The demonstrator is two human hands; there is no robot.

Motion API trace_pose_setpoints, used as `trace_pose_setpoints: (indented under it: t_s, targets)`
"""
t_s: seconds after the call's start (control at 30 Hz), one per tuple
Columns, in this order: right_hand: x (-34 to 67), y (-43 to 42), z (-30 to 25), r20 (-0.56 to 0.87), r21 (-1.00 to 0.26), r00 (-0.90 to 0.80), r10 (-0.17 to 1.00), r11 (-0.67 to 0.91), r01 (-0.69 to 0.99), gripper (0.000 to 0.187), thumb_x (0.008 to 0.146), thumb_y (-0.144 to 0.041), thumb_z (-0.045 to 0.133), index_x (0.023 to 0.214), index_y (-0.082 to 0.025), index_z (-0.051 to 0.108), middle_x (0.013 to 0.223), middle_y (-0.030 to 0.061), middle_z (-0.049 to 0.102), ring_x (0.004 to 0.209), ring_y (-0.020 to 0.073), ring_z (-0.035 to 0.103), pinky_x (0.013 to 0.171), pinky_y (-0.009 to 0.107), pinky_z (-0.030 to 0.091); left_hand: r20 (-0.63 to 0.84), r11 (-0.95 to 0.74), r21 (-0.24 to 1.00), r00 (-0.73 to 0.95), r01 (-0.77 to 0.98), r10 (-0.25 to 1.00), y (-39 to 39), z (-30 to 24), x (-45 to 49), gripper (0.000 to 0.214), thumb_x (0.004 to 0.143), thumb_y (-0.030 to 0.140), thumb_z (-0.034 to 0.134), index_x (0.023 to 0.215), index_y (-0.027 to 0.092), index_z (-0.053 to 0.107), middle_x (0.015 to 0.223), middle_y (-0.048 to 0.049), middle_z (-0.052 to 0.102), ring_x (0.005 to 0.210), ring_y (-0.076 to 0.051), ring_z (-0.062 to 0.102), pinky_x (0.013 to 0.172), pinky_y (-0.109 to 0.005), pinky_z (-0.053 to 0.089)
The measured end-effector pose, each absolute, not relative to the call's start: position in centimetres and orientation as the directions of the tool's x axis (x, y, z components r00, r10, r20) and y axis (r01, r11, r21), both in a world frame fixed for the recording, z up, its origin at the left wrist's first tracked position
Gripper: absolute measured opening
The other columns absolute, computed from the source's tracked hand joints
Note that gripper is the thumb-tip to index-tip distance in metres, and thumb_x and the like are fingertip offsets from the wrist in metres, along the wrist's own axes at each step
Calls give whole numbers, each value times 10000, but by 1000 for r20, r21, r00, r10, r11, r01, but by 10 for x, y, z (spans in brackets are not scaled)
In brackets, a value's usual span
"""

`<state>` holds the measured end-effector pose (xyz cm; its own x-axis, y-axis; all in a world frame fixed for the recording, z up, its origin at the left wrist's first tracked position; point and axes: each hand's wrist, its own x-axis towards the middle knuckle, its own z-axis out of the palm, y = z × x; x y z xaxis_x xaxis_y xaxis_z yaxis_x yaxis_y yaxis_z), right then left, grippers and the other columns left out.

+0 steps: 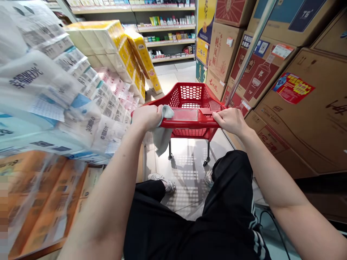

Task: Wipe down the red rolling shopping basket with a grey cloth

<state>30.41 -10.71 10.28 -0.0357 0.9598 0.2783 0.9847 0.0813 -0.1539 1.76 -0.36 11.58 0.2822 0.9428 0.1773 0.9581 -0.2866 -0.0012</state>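
Note:
A red plastic shopping cart stands directly in front of me, and its basket looks bare inside where I can see it. My left hand is closed around the left end of the cart's handle. A pale grey cloth is pinched under that hand and hangs down over the bar. At the right end, the fingers of my right hand wrap the same handle. Just beyond it a light metal pole rises at a slant; where its foot rests is hidden.
Wrapped tissue packs are piled close on the left, with yellow packs farther on. Stacked cardboard boxes wall the right side. Shelves of small bottles cross the far end. Between them runs the tiled floor.

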Motion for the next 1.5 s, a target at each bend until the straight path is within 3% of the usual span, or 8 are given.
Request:
trace_pose_setpoints:
  t_s: [0.23, 0.43, 0.57, 0.87, 1.07, 1.2, 1.37, 1.5]
  targets:
    - [299, -97, 112, 167, -146, 81, 983, -56, 988, 553, 928, -447, 282, 760, -155, 721, 784, 114, 706, 759, 212, 628, 611, 276, 344, 598, -385, 108, 250, 917, 762, -49, 78, 19, 499, 939, 355, 200, 795, 169, 639, 785, -99, 644, 869, -230, 583, 883, -389, 345]
    - [267, -79, 113, 207, -241, 216, 954, -165, 957, 735, 930, -601, 146, 895, -132, 712, 910, 181, 694, 874, 283, 640, 735, 354, 409, 717, -519, 92, 305, 850, 627, -82, 54, 30, 419, 918, 442, 337, 1152, 160, 542, 1178, -154, 577, 1175, -292, 461, 1017, -482, 257]
    - [266, -77, 111, 234, -288, 178, 956, -107, 952, 794, 893, -680, 119, 848, -161, 718, 837, 155, 694, 869, 286, 643, 733, 363, 417, 674, -574, 61, 390, 817, 627, -100, 59, 27, 481, 896, 425, 428, 1280, 138, 446, 1328, -176, 488, 1273, -308, 392, 1053, -487, 241]
    - [280, -78, 110, 289, -267, 132, 948, -53, 962, 722, 906, -653, 181, 759, -188, 713, 717, 108, 681, 772, 247, 641, 647, 317, 380, 438, -531, -72, 505, 845, 744, -86, 95, 21, 294, 852, 272, 489, 1105, 153, 581, 986, -176, 635, 1003, -334, 560, 852, -479, 397]
    - [294, -68, 110, 266, -232, 113, 957, -50, 971, 690, 917, -623, 200, 739, -182, 701, 744, 102, 688, 780, 233, 630, 637, 297, 351, 513, -578, 35, 481, 816, 710, -110, 89, 29, 699, 836, 442, 538, 1421, 136, 308, 1398, -180, 436, 1324, -336, 358, 1058, -477, 285]
    - [297, -66, 111, 269, -215, 93, 959, -34, 976, 670, 924, -602, 206, 768, -183, 705, 759, 94, 693, 787, 223, 622, 635, 290, 344, 527, -569, 106, 439, 816, 728, -111, 101, 47, 895, 806, 637, 491, 1460, 101, 198, 1488, -204, 304, 1366, -336, 302, 1073, -444, 282]
    - [298, -63, 114, 233, -208, 75, 970, -26, 978, 659, 929, -587, 196, 784, -199, 709, 787, 88, 694, 808, 231, 617, 649, 302, 351, 313, -498, 32, 465, 866, 829, -87, 109, 70, 852, 756, 687, 525, 1335, 73, 403, 1120, -224, 627, 1079, -350, 583, 887, -403, 412]
    - [306, -59, 116, 213, -217, 69, 975, -21, 976, 659, 928, -588, 183, 787, -210, 704, 745, 77, 685, 795, 234, 609, 651, 305, 353, 251, -505, -36, 497, 862, 831, -79, 104, 65, 671, 795, 617, 527, 1213, 93, 500, 870, -160, 667, 879, -311, 639, 759, -367, 431]
